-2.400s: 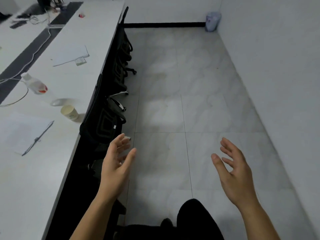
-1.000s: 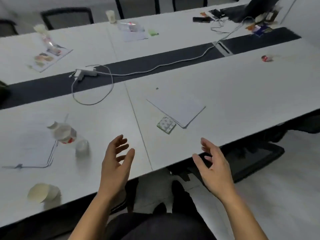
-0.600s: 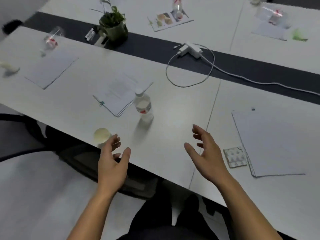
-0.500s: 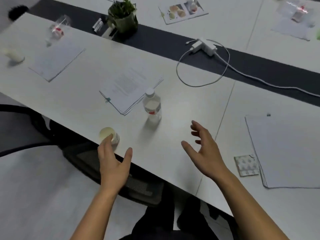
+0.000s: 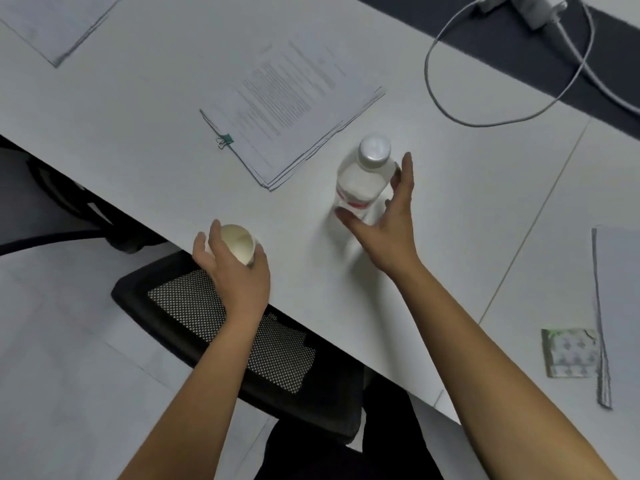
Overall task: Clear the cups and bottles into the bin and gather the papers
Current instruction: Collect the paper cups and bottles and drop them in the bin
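Observation:
A small paper cup (image 5: 239, 241) stands at the near edge of the white table (image 5: 138, 98). My left hand (image 5: 235, 275) is wrapped around it, thumb on one side and fingers on the other. A clear plastic bottle (image 5: 363, 180) with a white cap and red label stands upright further in. My right hand (image 5: 386, 226) is spread around it, thumb at its base and fingers along its right side, not closed. A clipped stack of printed papers (image 5: 291, 105) lies just left of the bottle.
More paper stacks lie at the top left (image 5: 59, 22) and the right edge (image 5: 620, 306). A foil blister pack (image 5: 569, 351) sits beside the right stack. A white cable (image 5: 502, 112) loops behind the bottle. A black mesh chair (image 5: 242, 327) is tucked under the table.
I turned from the floor to the table and leaned in. My left hand has closed round the paper cup, and my right hand has moved forward to the bottle.

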`<action>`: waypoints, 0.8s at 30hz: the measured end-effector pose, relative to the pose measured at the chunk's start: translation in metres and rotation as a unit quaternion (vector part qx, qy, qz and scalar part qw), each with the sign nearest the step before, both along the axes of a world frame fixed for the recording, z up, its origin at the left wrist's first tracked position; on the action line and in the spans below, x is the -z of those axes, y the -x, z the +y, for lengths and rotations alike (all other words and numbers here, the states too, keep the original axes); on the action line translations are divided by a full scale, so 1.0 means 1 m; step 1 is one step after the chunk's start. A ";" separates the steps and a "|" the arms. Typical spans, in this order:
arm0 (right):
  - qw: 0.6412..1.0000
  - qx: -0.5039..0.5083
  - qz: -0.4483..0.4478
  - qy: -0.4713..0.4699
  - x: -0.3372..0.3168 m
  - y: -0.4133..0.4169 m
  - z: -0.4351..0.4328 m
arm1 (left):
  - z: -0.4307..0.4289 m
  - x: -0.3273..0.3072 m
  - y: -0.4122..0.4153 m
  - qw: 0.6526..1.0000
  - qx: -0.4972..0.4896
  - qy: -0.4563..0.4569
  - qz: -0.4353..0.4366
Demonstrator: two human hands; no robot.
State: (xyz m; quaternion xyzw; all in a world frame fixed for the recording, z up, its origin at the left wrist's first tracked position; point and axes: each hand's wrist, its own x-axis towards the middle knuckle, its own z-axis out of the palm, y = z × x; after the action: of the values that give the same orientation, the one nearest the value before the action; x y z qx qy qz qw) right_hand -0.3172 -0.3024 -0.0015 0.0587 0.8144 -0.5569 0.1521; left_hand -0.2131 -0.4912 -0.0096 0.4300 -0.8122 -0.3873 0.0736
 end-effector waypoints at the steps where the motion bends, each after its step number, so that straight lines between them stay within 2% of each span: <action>1: 1.000 0.019 -0.002 0.009 0.000 0.002 -0.004 | 0.000 -0.003 0.000 1.000 -0.002 -0.007 0.013; 6: 1.000 0.026 0.007 -0.012 -0.032 -0.011 0.001 | 0.007 -0.045 0.003 0.997 0.003 -0.047 0.064; 11: 0.998 -0.008 0.058 -0.023 -0.103 -0.054 0.028 | 0.021 -0.124 -0.021 0.987 0.055 -0.015 0.148; 17: 0.992 -0.052 0.108 0.029 -0.156 -0.118 0.060 | 0.049 -0.186 -0.098 0.975 -0.024 0.042 0.215; 24: 0.984 -0.153 0.063 0.070 -0.147 -0.192 0.060 | 0.074 -0.200 -0.215 0.962 -0.143 0.102 0.208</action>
State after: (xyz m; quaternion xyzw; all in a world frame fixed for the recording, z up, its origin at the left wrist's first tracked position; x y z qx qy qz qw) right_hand -0.1254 -0.2426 0.1457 -0.1123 0.7807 -0.5854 0.1875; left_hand 0.0016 -0.4169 0.1905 0.4420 -0.7443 -0.3685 0.3388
